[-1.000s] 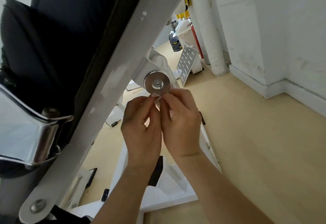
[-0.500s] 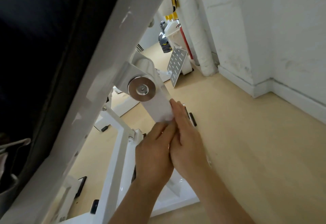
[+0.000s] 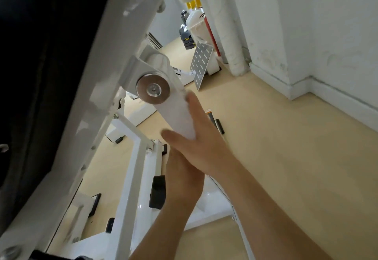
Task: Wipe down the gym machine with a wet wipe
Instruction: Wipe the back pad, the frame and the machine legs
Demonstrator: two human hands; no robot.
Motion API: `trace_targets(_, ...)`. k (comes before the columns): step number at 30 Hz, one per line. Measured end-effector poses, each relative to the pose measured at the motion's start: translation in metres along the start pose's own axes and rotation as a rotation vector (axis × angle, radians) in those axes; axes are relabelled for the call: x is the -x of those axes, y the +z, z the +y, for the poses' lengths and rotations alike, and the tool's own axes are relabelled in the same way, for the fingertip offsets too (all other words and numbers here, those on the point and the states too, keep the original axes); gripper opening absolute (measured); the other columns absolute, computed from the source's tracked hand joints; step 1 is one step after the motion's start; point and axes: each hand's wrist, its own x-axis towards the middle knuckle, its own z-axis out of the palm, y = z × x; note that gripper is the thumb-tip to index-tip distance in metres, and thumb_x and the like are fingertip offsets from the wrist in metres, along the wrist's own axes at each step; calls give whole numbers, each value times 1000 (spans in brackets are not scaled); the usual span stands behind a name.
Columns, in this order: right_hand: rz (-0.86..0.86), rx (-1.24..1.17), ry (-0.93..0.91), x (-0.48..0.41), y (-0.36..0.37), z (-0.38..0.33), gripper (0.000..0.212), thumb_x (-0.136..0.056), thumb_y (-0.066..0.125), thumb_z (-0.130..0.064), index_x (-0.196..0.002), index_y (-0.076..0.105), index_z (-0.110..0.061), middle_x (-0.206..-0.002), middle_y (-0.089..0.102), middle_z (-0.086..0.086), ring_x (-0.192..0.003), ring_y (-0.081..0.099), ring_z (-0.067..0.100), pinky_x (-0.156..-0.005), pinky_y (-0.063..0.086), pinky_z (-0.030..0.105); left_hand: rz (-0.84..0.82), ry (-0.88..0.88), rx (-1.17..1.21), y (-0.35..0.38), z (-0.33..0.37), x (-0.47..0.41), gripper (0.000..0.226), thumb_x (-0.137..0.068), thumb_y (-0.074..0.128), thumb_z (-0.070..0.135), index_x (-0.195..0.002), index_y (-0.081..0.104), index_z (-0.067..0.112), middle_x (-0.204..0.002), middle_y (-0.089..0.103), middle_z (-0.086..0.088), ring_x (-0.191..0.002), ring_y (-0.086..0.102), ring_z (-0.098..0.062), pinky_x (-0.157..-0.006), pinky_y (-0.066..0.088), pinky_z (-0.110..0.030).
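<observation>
The gym machine has a slanted white frame beam (image 3: pixel 106 87) with black padding (image 3: pixel 41 55) to its left. A round steel washer and bolt (image 3: pixel 153 90) pin a flat white arm (image 3: pixel 176 112) to it. My right hand (image 3: pixel 204 143) clasps this arm below the bolt, thumb on its left edge and fingers stretched up its right edge. My left hand (image 3: pixel 182 182) sits just beneath, its fingers hidden behind the right hand. I cannot make out a wet wipe; it may lie under my palms against the white arm.
The machine's white base rails (image 3: pixel 133 178) with black end caps (image 3: pixel 157 192) run across the tan floor below. A perforated metal plate (image 3: pixel 201 63) and a white container (image 3: pixel 197 22) stand by a white pipe (image 3: pixel 227 34). The white wall corner (image 3: pixel 286 87) juts out at right.
My hands slid from just under the bolt down the white arm. The right hand now spreads along the arm with fingers pointing up. The view has swung closer to the frame.
</observation>
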Motion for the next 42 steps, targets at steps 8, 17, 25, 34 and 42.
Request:
trace_targets(8, -82, 175, 277, 49, -11, 92, 118, -58, 54, -87, -153, 12, -31, -156, 14, -20, -140, 28, 3, -111, 33, 35, -109, 115, -895, -43, 45, -3, 17, -97, 42, 41, -100, 46, 24, -73, 53, 9, -65, 52, -16, -60, 40, -29)
trace_targets(17, -117, 514, 265, 66, -4, 150, 88, -58, 46, -73, -131, 48, -24, -122, 52, -12, -111, 51, 7, -94, 45, 30, -544, 819, -1442, 37, 38, -19, 33, -98, 37, 22, -119, 58, 8, -121, 57, -13, -120, 46, -34, -118, 12, -48)
trace_targets(25, -13, 7, 474, 60, -18, 136, 19, -73, 75, -13, -91, 67, -15, -81, 68, 2, -68, 61, 9, -65, 49, 17, -721, 745, -1550, 87, 24, -24, 42, -97, 36, 29, -137, 40, 16, -130, 49, -10, -115, 47, -30, -100, 32, -47)
trace_targets(34, 183, -1127, 614, 68, -68, 137, 34, -89, 58, -42, -86, 73, -12, -90, 68, 5, -81, 63, 16, -75, 51, 31, -477, 789, -911, 73, 14, 1, 40, -91, 57, 20, -129, 46, 17, -102, 67, 3, -84, 63, -20, -67, 48, -31)
trace_targets(42, 276, -991, 519, 65, -86, 134, 20, -76, 65, -19, -85, 73, -2, -79, 70, 6, -67, 52, 16, -54, 48, 19, -368, -278, 254, 59, 31, 17, 10, -86, 72, 18, -96, 71, 18, -76, 74, 4, -68, 72, -9, -60, 57, -21)
